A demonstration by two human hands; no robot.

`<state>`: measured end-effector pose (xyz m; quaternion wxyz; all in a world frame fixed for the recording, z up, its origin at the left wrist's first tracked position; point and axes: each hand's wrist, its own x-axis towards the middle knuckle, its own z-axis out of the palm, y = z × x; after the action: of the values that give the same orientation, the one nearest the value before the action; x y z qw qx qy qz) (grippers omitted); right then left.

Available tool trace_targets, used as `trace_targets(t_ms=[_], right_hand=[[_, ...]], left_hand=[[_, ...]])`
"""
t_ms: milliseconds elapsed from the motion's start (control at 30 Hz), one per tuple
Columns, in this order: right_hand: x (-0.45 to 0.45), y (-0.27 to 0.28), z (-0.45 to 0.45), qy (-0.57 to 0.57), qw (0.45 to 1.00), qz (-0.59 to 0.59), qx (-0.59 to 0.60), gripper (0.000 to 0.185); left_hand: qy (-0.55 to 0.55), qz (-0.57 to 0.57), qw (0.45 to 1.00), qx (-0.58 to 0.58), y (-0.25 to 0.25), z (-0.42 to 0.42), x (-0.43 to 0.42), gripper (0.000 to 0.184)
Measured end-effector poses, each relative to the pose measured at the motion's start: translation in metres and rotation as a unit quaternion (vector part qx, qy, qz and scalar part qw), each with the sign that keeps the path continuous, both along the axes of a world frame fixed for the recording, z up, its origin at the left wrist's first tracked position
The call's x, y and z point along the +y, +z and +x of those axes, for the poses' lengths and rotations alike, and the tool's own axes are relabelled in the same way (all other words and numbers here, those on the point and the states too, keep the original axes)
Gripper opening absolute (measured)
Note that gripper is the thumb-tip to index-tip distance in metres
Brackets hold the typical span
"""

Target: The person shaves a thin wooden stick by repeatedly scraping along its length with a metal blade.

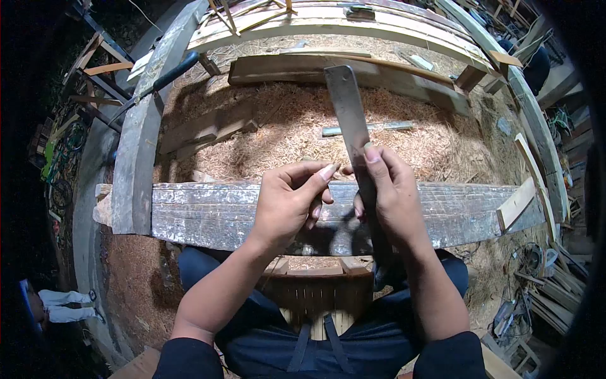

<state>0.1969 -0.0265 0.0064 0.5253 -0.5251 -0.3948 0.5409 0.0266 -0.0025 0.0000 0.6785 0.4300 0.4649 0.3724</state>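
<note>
A long flat metal blade (347, 104) with a rounded far end stands slanted in front of me, its lower part dark and in shadow. My right hand (398, 199) grips it around the middle, thumb lying on its face. Just left of the blade, my left hand (282, 201) is closed in a pinch, thumb against forefinger; whatever is between the fingertips, if anything, is too small to make out. Both hands are above a worn, paint-spotted wooden beam (202, 205) that runs across in front of my knees.
Wood shavings (284, 114) cover the ground, with a short wooden strip (379, 128) and boards (265, 69) among them. Thick beams flank the left (136, 164) and right (530, 114). Planks (404, 31) lie at the back. Another person's legs (66, 303) show at far left.
</note>
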Motion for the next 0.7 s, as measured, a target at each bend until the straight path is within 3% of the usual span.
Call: trace_targets(t_ms=[167,267,300,367,400,700], right_hand=[[0.003,0.007,0.005,-0.015,0.995,0.068,-0.076,0.03],[0.003,0.007,0.0,-0.043,0.936,0.228,-0.266,0.023],[0.003,0.009,-0.003,-0.042,0.934,0.231,-0.268,0.023],[0.002,0.014,-0.011,-0.035,0.871,0.327,-0.365,0.022],[-0.001,0.015,-0.015,-0.03,0.872,0.327,-0.362,0.021],[-0.012,0.019,-0.022,-0.061,0.86,0.378,-0.337,0.021]], left_hand=[[0.02,0.014,0.999,-0.038,0.003,-0.004,0.004,0.03],[0.029,-0.011,0.999,-0.039,0.014,-0.008,0.004,0.027],[0.03,-0.008,0.999,-0.041,0.013,-0.01,0.004,0.027],[0.005,0.04,0.993,-0.107,0.008,-0.015,0.004,0.023],[0.018,0.059,0.989,-0.131,0.007,-0.013,0.002,0.01],[-0.025,-0.045,0.974,-0.221,0.005,-0.021,0.0,0.01]])
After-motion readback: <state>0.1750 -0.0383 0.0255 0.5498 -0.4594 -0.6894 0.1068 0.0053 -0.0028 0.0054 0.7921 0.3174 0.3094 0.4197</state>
